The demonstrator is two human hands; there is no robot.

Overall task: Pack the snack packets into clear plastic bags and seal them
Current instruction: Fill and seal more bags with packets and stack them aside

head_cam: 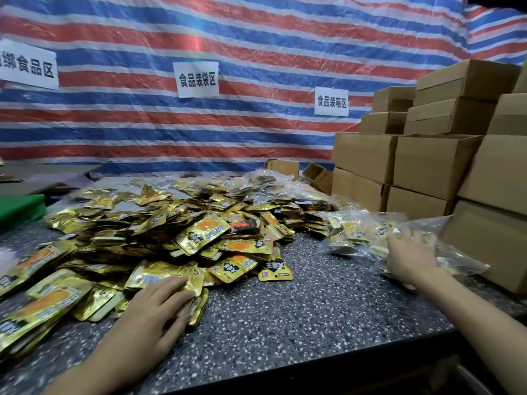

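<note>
- The snack packets lie in a wide gold heap across the left and middle of the frame, on the speckled surface.
- The left hand lies flat on the heap's near edge at lower left, fingers straight and close together, pressing a few packets down.
- At the right of the frame, the right hand rests with fingers spread on a clear plastic bag. The bag already holds packets and lies just beside the cardboard boxes. Whether any finger has caught the film, I cannot tell.
- The step in hand looks like gathering a batch for that bag.
- Slide a small, squared stack out from the heap's edge rather than clawing at the top. The foil looks slick, and loose packets are likely to fan out.
- The bag's mouth is hard to make out in the crumpled film, so find it first and turn it toward the heap.
- Carry the stack across the bare stretch of surface between heap and bag in one short move.
- Lay the packets flat and leave the top strip of film free, or the seal may not close.
</note>
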